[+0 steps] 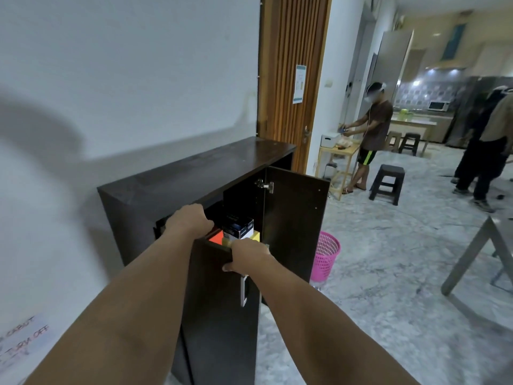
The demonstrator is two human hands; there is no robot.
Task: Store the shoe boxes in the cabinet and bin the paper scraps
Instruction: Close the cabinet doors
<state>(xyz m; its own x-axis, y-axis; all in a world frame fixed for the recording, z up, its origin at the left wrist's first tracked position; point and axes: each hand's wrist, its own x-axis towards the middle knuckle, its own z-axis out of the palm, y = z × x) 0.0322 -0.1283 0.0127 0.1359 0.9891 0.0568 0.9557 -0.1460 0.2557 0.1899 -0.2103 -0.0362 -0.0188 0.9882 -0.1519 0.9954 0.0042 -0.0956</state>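
The right hand (248,257) is gripping the top edge of the near cabinet door (222,315), fingers clenched over it. The left hand (190,219) is reaching into the cabinet (177,176), its fingers hidden, beside the shoe boxes (238,228). A pink bin (326,257) is standing beyond.

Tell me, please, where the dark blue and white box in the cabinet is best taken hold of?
Grip the dark blue and white box by its upper part, reaching down from above through the open front: it stands upright on the boxes beneath, with the cabinet door blocking its lower half from here.
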